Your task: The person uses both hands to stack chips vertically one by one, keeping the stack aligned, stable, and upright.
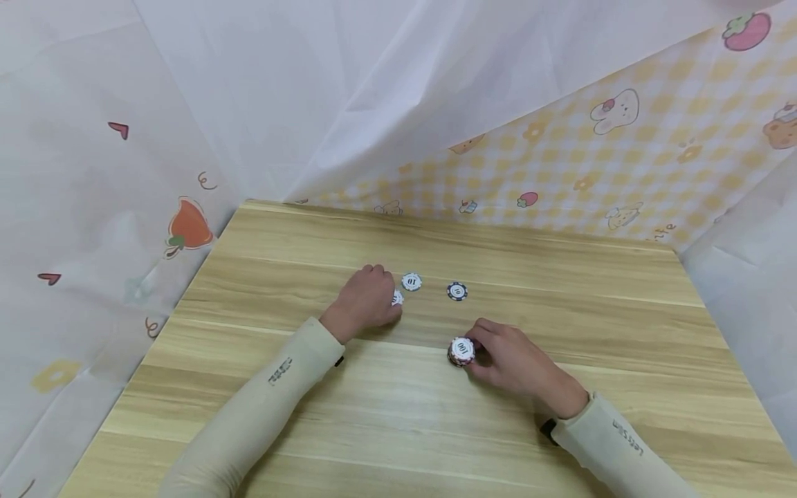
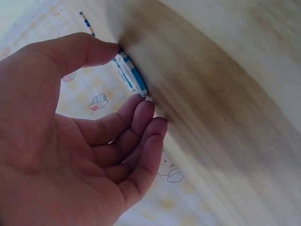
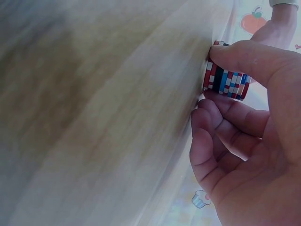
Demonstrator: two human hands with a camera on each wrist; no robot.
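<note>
My left hand (image 1: 367,297) pinches a white poker chip (image 1: 397,297) by its edge between thumb and fingers, low at the tabletop. In the left wrist view teal-and-white chip edges (image 2: 131,75) show between thumb and fingertips. Just beyond that hand lies a flat pale chip marked 10 (image 1: 411,281). To its right is a dark-rimmed chip marked 10 (image 1: 457,291). My right hand (image 1: 507,356) holds the side of an upright stack of poker chips (image 1: 462,351), topped by one marked 100. Red, white, blue and black edges of the stack (image 3: 226,80) show in the right wrist view.
Everything stands on a wood-grain table (image 1: 386,422). White sheeting (image 1: 261,90) hangs at the back and left. A yellow checked cloth with cartoon prints (image 1: 554,159) covers the back right, behind the table's far edge.
</note>
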